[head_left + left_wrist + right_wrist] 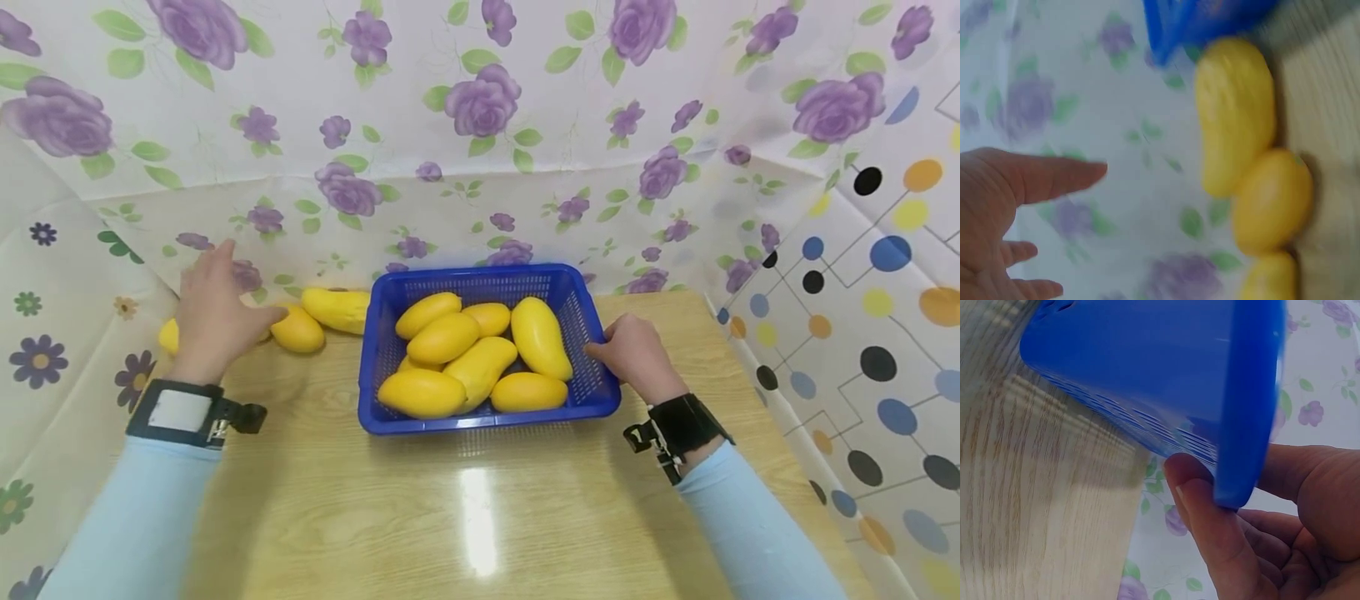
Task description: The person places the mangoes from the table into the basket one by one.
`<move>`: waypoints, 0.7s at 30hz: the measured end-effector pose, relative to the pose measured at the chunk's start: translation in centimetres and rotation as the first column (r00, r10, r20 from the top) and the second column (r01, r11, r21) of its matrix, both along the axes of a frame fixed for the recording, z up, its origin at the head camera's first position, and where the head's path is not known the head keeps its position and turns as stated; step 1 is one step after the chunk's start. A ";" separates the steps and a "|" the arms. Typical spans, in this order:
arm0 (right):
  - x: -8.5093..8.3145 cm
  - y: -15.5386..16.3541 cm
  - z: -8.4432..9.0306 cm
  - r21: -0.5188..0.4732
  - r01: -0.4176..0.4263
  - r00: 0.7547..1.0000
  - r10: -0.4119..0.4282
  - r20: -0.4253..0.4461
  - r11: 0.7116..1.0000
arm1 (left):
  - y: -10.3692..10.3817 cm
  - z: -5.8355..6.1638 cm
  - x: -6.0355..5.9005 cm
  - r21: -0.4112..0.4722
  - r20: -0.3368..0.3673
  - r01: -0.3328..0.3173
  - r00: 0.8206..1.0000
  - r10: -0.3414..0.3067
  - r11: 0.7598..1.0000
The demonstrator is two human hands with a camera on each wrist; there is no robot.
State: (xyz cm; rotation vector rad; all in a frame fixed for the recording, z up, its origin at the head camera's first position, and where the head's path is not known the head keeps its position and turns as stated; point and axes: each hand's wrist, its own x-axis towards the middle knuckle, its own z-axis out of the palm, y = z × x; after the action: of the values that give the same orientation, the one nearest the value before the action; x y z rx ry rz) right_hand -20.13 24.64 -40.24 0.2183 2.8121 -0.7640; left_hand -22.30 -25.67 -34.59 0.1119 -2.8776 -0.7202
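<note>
A blue mesh basket (594,392) stands mid-table and holds several yellow mangoes (540,337). My right hand (633,354) grips the basket's right rim; the right wrist view shows the thumb and fingers (1210,531) pinching the blue wall (1147,369). Left of the basket, three loose mangoes lie in a row along the back wall: one (337,308) beside the basket, one (297,330) in the middle, one (168,336) partly hidden behind my left hand (225,304). That hand hovers over them with straight fingers, holding nothing. The left wrist view shows the open hand (997,212) apart from the mangoes (1235,112).
The wooden table (480,517) is walled in by floral sheeting (480,200) at the back and left and dotted sheeting (862,333) at the right. Bare tabletop lies in front of the basket.
</note>
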 end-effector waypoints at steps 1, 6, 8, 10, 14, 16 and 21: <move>0.0 0.0 0.0 -0.001 0.004 1.000 -0.004 0.003 1.000 | -0.9 -0.5 0.0 -0.001 0.012 -0.004 1.000 0.004 1.000; 0.0 0.1 -0.1 -0.008 0.016 1.000 -0.016 0.020 1.000 | -4.5 -3.0 0.1 -0.024 0.074 -0.055 0.996 0.056 0.998; 0.1 0.1 -0.1 -0.008 0.021 0.999 -0.020 0.026 1.000 | -5.6 -3.8 0.1 -0.038 0.091 -0.072 0.993 0.076 0.997; 0.2 0.2 -0.2 -0.008 0.025 0.999 -0.025 0.033 1.000 | -6.5 -4.6 0.0 -0.054 0.107 -0.080 0.991 0.086 0.995; 0.2 0.2 -0.5 -0.012 0.022 0.999 -0.022 0.038 1.000 | -7.8 -5.9 0.0 -0.076 0.159 -0.076 0.983 0.088 0.994; 0.1 0.1 -0.5 -0.015 0.025 0.999 -0.024 0.035 1.000 | -8.3 -6.4 0.0 -0.079 0.193 -0.070 0.978 0.084 0.994; -0.1 0.0 -0.4 -0.005 0.032 0.999 -0.031 0.025 0.999 | -9.1 -7.4 -0.3 -0.102 0.228 -0.064 0.970 0.086 0.993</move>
State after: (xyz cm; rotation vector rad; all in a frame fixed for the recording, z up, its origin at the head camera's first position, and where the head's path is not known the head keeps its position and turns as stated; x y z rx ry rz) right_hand -20.24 24.68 -40.63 0.2700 2.7885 -0.7706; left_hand -22.60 -34.72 -42.04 0.3109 -3.1027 -0.5920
